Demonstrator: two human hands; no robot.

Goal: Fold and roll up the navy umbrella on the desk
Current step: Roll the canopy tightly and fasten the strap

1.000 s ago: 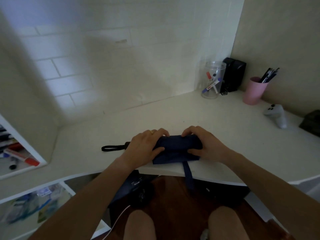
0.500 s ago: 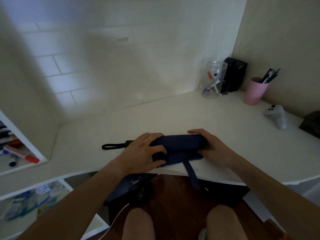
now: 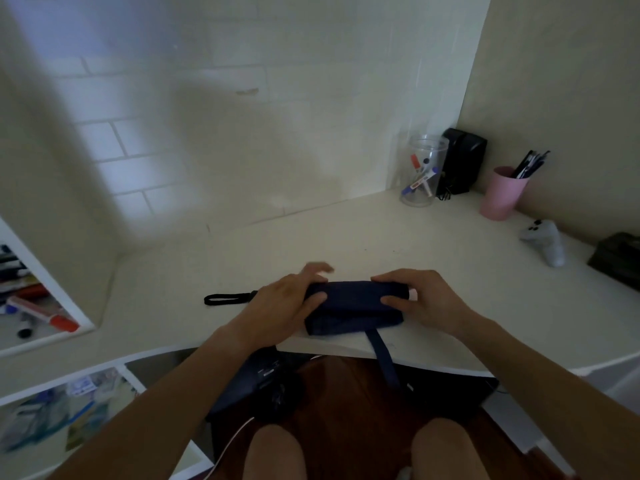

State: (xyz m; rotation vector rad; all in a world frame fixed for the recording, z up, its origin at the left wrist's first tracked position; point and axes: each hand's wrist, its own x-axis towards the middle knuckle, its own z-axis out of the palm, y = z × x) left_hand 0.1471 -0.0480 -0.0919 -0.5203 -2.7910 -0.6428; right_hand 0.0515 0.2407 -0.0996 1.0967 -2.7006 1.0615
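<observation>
Navy fabric umbrella (image 3: 353,306), collapsed into a short, loosely rolled bundle, lying crosswise near the front edge of the cream-white desk (image 3: 346,237), between both hands. Left hand (image 3: 280,303) gripping the handle end of the bundle, thumb pressed on the cloth, upper fingers raised and motion-blurred above it. Right hand (image 3: 420,299) clamped on the opposite end, fingers curled over the top and thumb on the near side, a pale tip just visible beside the fingers. Black wrist loop (image 3: 225,299) trailing flat on the desk to the left of the left hand. Navy closure strap (image 3: 384,355) hanging from the bundle down over the front edge of the desk. At the back right corner: clear plastic jar with markers (image 3: 420,171), black box-shaped device (image 3: 462,164) just beside it, pink cup holding dark pens (image 3: 502,192) near the right wall. White game controller (image 3: 545,240) and dark rumpled object (image 3: 620,258) along the right edge, well apart from the hands.
</observation>
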